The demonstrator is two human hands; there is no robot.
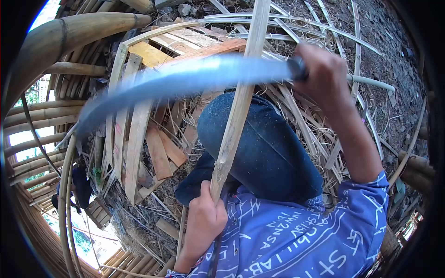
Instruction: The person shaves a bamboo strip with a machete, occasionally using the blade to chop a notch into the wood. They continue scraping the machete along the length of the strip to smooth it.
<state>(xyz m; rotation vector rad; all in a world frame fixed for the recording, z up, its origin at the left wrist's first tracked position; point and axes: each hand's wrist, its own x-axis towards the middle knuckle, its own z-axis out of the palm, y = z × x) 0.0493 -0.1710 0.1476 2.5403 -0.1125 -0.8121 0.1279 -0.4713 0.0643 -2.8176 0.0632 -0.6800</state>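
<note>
Two hands grip tight: left hand [204, 222] around a pale split bamboo strip [236, 106], right hand [322, 74] swinging a long curved blade [185, 81].

A long pale split bamboo strip [236, 116] stands nearly upright over the knee; a motion-blurred, curved steel machete blade [185, 81] crosses it.

You are sitting outdoors, with daylight coming in at the left edge. Thick bamboo poles [69, 32] are lying stacked beside you, flat wooden slats [139, 134] are resting over dry straw [139, 217], and thin bamboo strips [324, 32] are sprawling across the bare dirt ground [394, 60].
</note>
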